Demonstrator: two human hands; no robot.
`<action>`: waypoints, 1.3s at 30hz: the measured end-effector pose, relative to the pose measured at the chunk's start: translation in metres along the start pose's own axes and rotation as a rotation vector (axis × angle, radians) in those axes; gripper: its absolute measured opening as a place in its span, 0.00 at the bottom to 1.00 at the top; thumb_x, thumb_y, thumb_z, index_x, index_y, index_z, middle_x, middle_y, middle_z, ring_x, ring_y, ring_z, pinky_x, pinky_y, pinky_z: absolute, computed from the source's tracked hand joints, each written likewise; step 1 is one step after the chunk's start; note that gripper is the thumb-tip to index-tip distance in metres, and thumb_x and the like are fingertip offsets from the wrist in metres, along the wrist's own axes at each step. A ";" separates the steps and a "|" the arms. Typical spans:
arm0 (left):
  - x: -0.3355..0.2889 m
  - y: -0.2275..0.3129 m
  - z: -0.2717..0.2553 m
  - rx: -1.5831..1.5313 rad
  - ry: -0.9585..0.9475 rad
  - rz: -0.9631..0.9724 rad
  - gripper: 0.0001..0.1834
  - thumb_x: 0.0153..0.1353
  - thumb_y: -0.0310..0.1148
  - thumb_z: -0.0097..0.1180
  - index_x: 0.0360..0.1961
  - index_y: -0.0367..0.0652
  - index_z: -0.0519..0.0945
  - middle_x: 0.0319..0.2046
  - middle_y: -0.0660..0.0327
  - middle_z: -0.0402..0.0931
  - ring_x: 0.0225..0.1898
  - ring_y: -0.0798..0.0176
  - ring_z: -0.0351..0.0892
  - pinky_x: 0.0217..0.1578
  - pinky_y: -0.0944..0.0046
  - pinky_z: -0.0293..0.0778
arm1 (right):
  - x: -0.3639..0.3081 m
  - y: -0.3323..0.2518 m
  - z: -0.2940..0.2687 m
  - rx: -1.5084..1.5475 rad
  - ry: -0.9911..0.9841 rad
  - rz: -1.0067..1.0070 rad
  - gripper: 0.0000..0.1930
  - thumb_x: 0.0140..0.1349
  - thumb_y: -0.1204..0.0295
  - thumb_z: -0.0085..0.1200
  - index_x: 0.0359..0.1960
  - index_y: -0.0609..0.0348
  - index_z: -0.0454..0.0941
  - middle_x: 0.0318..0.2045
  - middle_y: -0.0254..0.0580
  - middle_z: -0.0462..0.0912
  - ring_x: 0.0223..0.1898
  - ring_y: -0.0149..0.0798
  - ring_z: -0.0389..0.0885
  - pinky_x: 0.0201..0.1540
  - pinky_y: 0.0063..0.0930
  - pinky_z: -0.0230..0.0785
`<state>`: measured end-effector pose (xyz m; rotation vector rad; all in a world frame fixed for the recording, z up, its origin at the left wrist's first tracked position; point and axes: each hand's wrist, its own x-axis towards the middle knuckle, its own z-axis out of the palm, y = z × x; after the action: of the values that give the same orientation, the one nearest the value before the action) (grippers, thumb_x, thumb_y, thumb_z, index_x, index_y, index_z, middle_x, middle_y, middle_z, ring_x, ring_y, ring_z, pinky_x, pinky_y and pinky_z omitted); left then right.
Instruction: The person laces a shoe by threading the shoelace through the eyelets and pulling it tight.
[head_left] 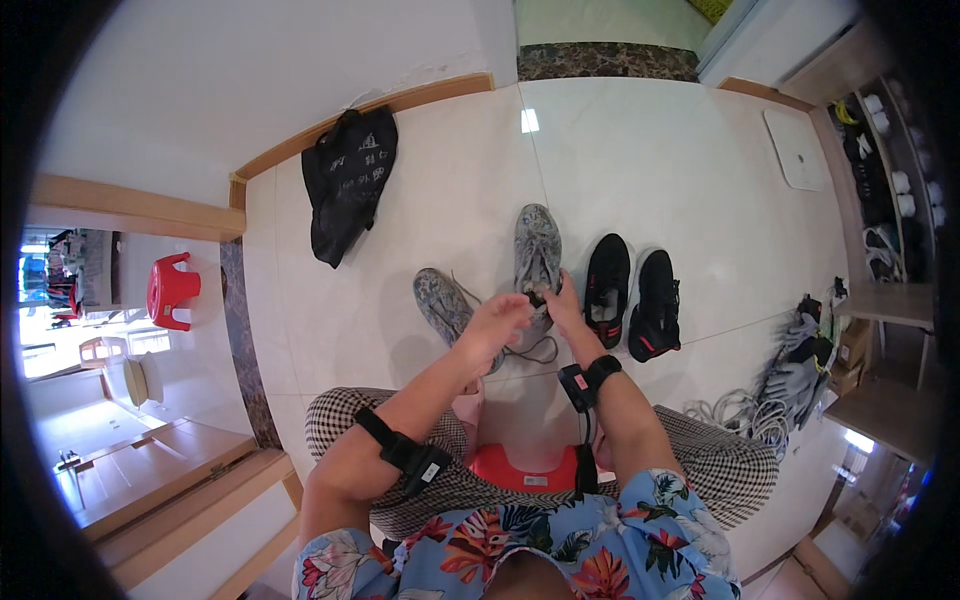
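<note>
A grey camouflage-patterned lace-up shoe (538, 240) lies on the tiles in front of me, toe pointing away. My right hand (565, 305) grips the right side of its opening, thumb toward the inside. Close to the left side of that opening is my left hand (497, 328), its fingers curled together; what they pinch, if anything, is too small to make out. A loose dark shoelace (540, 352) loops out below the hands. The matching camouflage shoe (440, 298) lies tilted to the left, partly behind my left hand, with its lace trailing.
Right of the hands stand two black shoes, a left one (606, 280) and a right one (655, 300). A black bag (350, 180) lies by the wall. Cables (745, 420), grey gloves (800, 385) and a shoe rack (890, 300) are at right. Beneath me is a red stool (525, 470).
</note>
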<state>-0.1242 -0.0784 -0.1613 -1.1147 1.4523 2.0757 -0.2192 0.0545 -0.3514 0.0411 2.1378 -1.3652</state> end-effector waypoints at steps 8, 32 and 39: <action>-0.009 0.036 -0.012 -0.207 0.031 0.090 0.16 0.69 0.37 0.58 0.54 0.44 0.76 0.50 0.64 0.79 0.51 0.65 0.78 0.50 0.62 0.73 | -0.003 0.031 0.009 -0.322 0.135 -0.084 0.33 0.63 0.72 0.55 0.69 0.65 0.59 0.57 0.61 0.76 0.58 0.62 0.75 0.60 0.47 0.68; -0.055 0.073 -0.032 -0.498 0.011 0.193 0.16 0.69 0.34 0.56 0.54 0.39 0.76 0.53 0.57 0.79 0.52 0.61 0.79 0.52 0.60 0.75 | -0.081 0.105 0.059 -1.114 -0.224 -0.462 0.12 0.59 0.71 0.58 0.43 0.60 0.76 0.44 0.52 0.81 0.48 0.55 0.80 0.47 0.47 0.76; -0.053 0.075 -0.036 -0.529 0.012 0.224 0.16 0.69 0.33 0.56 0.54 0.38 0.75 0.52 0.56 0.80 0.51 0.61 0.79 0.52 0.60 0.75 | -0.078 0.076 0.089 -0.260 0.056 -0.267 0.12 0.68 0.65 0.54 0.41 0.63 0.72 0.29 0.56 0.82 0.33 0.61 0.82 0.37 0.52 0.71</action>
<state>-0.1282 -0.1341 -0.0796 -1.1866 1.0968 2.7161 -0.0889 0.0382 -0.4012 -0.3222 2.4185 -1.2267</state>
